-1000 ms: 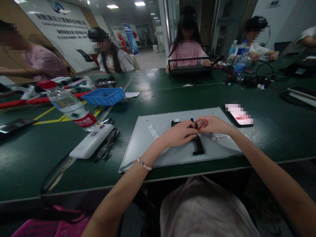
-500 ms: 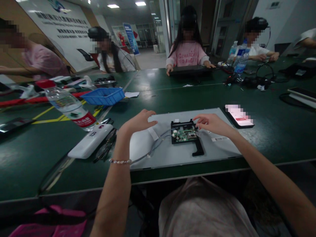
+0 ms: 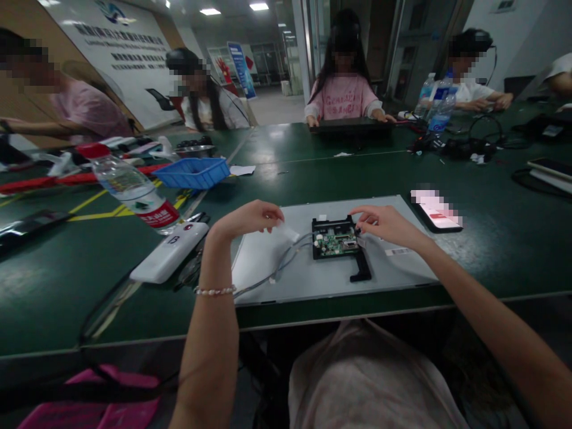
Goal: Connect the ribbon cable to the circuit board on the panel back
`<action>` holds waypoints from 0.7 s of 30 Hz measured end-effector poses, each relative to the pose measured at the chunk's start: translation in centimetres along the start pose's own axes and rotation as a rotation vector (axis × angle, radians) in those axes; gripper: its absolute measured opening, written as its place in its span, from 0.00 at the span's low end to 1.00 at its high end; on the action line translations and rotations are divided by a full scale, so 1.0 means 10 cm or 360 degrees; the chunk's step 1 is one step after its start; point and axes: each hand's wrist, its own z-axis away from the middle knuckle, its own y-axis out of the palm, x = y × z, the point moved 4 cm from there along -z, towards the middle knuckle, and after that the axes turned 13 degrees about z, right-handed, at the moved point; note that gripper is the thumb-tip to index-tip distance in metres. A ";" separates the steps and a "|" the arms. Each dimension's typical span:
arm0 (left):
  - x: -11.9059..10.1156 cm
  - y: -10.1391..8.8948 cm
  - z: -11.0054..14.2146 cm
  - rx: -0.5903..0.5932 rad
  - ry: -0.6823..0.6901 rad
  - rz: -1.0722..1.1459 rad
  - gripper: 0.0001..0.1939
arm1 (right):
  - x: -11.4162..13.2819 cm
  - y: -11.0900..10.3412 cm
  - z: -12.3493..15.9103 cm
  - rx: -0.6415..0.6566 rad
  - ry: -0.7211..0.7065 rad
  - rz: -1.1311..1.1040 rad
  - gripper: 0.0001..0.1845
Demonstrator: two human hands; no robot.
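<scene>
On a grey metal panel (image 3: 254,259) lies a black plastic bracket (image 3: 361,268) carrying a green circuit board (image 3: 333,244). Thin grey cables (image 3: 279,268) run left from the board. My left hand (image 3: 255,215) is over the panel's left part, fingers bent and pinching the end of a white paper tag (image 3: 288,230) by the cables. My right hand (image 3: 384,225) is at the bracket's upper right corner, its fingers curled against that edge; its fingertips are partly hidden.
A phone (image 3: 435,210) lies right of the panel. On the left are a white power bank (image 3: 170,253), glasses (image 3: 190,269), a water bottle (image 3: 134,193) and a blue bin (image 3: 194,173). Across the green table (image 3: 277,179), a person in pink (image 3: 344,98) holds a dark flat panel (image 3: 351,127).
My left hand's fingers have bent down and closed on the white tag, which has shifted up and right. The right hand stays at the bracket's corner. The view has shifted slightly.
</scene>
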 end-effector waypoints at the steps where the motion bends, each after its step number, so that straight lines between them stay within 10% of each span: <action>1: -0.03 0.02 0.02 0.0036 0.0021 0.0049 0.16 | 0.01 0.01 0.00 -0.0001 -0.0006 -0.0010 0.19; 10: 0.01 0.24 -0.03 0.0339 -0.0252 -0.0006 0.13 | 0.42 0.14 -0.02 0.0053 -0.0350 0.0156 0.20; 16: -0.15 0.09 0.03 0.0009 0.0054 -0.0136 0.14 | 0.93 0.32 0.04 0.0022 -0.0767 0.0541 0.20; 21: -0.29 0.35 0.06 0.0589 0.0207 -0.0092 0.11 | 1.32 0.66 0.11 0.0161 -0.1120 0.0764 0.20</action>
